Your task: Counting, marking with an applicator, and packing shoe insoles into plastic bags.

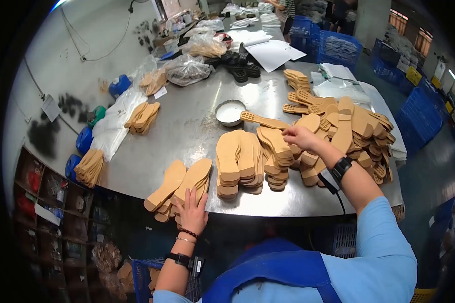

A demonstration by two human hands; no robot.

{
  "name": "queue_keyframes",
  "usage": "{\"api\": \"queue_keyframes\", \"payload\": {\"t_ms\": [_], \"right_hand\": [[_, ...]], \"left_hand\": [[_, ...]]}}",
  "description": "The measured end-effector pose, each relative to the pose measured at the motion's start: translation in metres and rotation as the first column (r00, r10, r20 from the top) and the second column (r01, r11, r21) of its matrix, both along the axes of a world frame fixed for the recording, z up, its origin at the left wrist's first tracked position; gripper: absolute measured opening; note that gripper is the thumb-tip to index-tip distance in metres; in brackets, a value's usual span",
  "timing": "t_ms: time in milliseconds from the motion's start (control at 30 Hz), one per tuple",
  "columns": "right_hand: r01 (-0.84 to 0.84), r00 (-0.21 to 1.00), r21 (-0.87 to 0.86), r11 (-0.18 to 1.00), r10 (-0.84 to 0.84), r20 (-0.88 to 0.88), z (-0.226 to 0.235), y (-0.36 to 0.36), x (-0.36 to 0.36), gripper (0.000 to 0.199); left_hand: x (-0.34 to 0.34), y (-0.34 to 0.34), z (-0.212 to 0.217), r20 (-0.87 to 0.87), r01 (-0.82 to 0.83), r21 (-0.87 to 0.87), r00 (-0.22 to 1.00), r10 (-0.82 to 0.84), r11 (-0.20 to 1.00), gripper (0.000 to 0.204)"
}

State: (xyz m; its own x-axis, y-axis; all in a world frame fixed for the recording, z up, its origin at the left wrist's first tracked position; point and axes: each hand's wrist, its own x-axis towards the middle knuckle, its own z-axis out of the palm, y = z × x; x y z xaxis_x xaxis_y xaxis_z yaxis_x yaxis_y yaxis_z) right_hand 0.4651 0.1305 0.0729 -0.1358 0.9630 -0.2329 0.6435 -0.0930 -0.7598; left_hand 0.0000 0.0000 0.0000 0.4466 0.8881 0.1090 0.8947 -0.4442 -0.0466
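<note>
My left hand (192, 211) lies with its fingers spread on a stack of tan shoe soles (194, 178) at the table's front edge. Another stack of tan soles (166, 186) leans against it on the left. Around the middle of the table, my right hand (302, 138) is closed on one tan shoe sole (264, 120), whose far end shows a grid of small hollows. That sole points left toward a round metal dish (231, 124) with something white inside. Just below the hand stand stacked soles (274, 146), beside a larger group of stacks (240, 154).
Loose soles make a big heap (359, 126) on the right of the metal table (187, 134). Smaller bundles (142, 117) lie at left, near blue jugs (84, 140). Black soles (240, 65) and plastic bags (188, 69) sit farther back. Blue crates (419, 121) stand right of the table.
</note>
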Motion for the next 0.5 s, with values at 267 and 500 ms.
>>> {"api": "queue_keyframes", "payload": {"t_ms": [267,500], "right_hand": [[0.004,0.976,0.151,0.989,-0.037,0.214,-0.037,0.182,-0.019,0.043],[-0.088,0.985,-0.022,0.996,0.090,0.146,-0.066,0.208,-0.041,0.050]], "left_hand": [[0.031,0.075,-0.002,-0.165,-0.431,0.030,0.888,0.430,0.902,0.078],[0.026,0.084,-0.011,-0.226,-0.499,-0.017,0.846,0.483,0.866,0.089]]}}
